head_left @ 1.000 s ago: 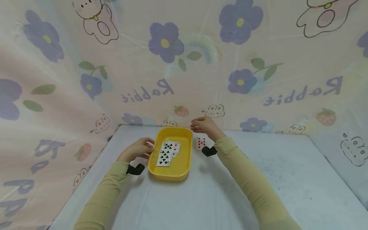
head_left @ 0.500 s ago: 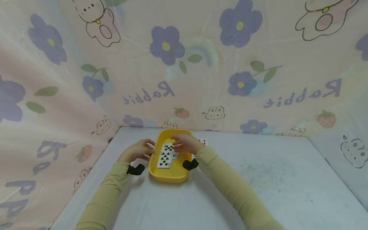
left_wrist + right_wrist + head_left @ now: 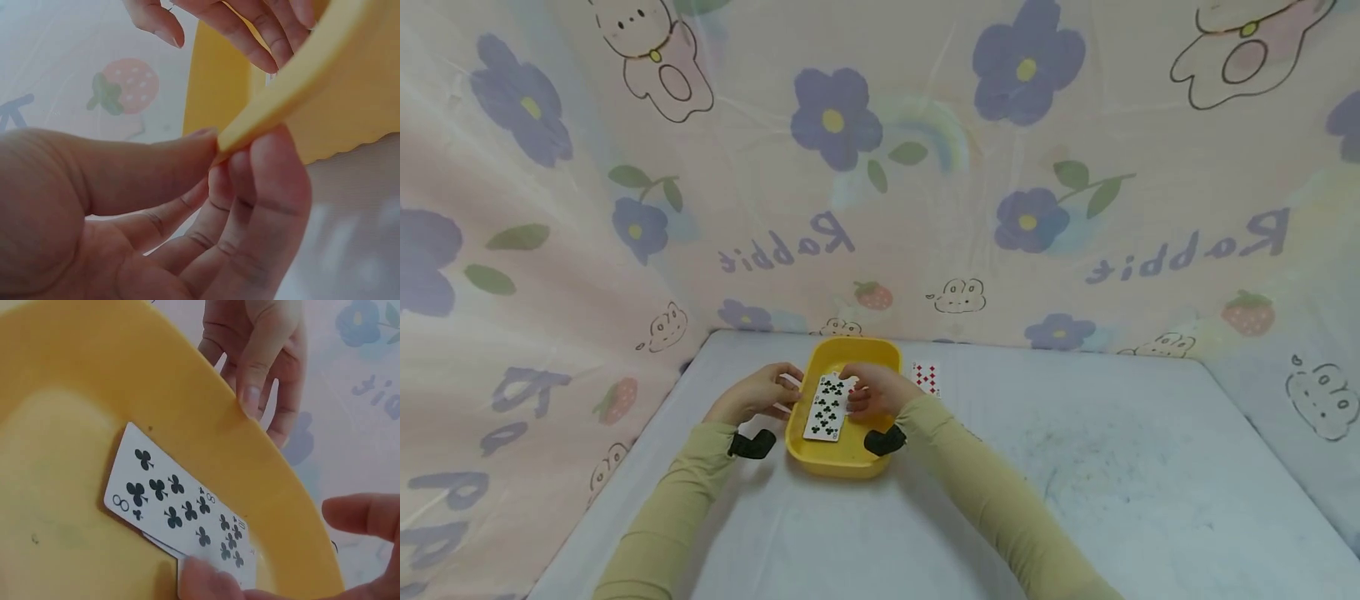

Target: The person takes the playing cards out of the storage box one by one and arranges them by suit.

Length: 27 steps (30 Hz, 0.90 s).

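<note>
A yellow plastic tray (image 3: 842, 470) stands on the table, with overlapping playing cards inside it. On top lie an eight of clubs (image 3: 153, 481) and, partly under it, a ten of clubs (image 3: 232, 534). My left hand (image 3: 762, 392) pinches the tray's left rim between thumb and fingers, plain in the left wrist view. Inside the tray, my right hand (image 3: 880, 390) is over the right side of the cards. Its fingertips (image 3: 206, 581) are right at the lower cards, while its thumb (image 3: 362, 514) is held apart. The hand hides part of these cards.
A diamonds card (image 3: 926, 379) lies face up on the white table (image 3: 1075, 467), just right of the tray. A printed curtain (image 3: 925, 208) with flowers and rabbits rises behind the table and along its left side.
My right hand has moved left and down from above the tray's far right corner into the tray. The clubs cards have shifted slightly left. The left hand stays on the rim.
</note>
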Available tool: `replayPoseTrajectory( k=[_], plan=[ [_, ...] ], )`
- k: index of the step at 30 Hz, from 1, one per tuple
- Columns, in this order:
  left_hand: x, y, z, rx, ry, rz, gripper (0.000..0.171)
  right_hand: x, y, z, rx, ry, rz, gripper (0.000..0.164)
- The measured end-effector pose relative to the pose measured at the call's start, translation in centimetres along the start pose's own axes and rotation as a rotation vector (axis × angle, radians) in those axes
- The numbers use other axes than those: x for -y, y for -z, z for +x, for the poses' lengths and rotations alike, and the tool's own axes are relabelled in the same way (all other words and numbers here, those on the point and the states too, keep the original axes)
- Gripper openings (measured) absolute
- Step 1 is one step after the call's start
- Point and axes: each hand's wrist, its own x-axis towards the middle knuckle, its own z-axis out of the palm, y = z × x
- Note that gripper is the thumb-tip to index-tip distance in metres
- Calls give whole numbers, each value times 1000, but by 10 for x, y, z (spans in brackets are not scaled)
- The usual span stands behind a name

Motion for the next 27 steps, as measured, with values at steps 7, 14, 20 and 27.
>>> replayPoseTrajectory(
  k=[7,14,20,27],
  plan=[
    [4,-1,1,5,16,0,35,-4,-1,-4,-56,22,-25,63],
    [4,1,1,5,-9,-7,34,-1,-1,-9,-55,26,1,72],
    [2,1,0,0,-2,1,35,-1,-4,-1,-49,-11,62,70],
    [4,0,0,-6,0,-8,34,-4,-5,-4,-88,8,35,70]
  ],
)
